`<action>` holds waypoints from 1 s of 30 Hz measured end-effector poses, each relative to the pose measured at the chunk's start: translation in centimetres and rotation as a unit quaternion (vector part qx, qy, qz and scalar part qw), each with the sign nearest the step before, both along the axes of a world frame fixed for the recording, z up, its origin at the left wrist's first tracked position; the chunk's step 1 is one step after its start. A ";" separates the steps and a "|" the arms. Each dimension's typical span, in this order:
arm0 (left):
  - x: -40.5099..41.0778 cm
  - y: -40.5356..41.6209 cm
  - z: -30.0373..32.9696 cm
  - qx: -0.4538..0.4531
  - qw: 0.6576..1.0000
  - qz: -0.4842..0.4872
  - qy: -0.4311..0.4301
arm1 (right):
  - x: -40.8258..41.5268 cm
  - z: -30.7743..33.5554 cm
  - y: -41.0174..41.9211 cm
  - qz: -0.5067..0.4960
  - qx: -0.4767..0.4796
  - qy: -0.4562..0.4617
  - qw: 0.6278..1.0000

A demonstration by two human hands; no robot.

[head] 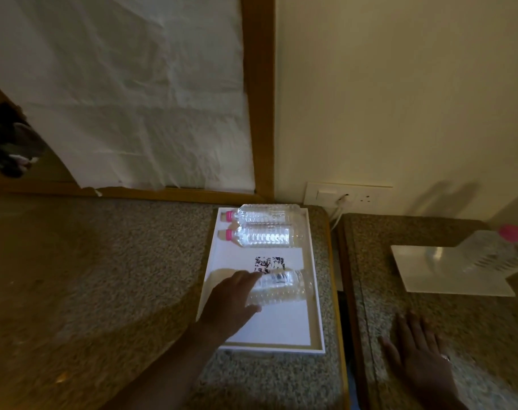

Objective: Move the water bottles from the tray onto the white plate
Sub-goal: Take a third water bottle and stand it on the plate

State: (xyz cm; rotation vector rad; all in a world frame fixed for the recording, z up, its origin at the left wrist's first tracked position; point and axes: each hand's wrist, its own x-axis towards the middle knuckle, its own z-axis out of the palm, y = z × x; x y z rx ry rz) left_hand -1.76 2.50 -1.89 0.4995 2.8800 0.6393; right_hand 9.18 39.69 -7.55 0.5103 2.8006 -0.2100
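Left hand (237,294) is closing on the nearest bottle (281,287) in the tray (317,346), grip unconfirmed; right hand (419,350) is resting flat, empty; next, lifting rightward to the white plate (429,273).

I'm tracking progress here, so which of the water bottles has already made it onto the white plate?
The bottle at far right, resting on the white plate. The other three lie in the tray, the nearest one under the left hand.

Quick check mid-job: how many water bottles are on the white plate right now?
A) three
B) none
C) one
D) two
C: a single pink-capped bottle lies on the white plate at right, while three others are on the tray, one under the left hand.
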 end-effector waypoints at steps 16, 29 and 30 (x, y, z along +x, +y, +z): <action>-2.4 1.1 9.1 0.029 0.995 -0.054 0.080 | -0.3 0.5 -1.0 -0.028 0.022 -0.010 0.999; -1.7 4.9 6.5 0.374 0.916 0.146 -0.002 | 0.1 -0.6 -0.6 -0.020 -0.026 0.077 0.996; -1.8 5.3 6.5 0.381 0.913 0.146 -0.005 | 0.1 -0.7 -0.6 -0.023 -0.027 0.080 0.996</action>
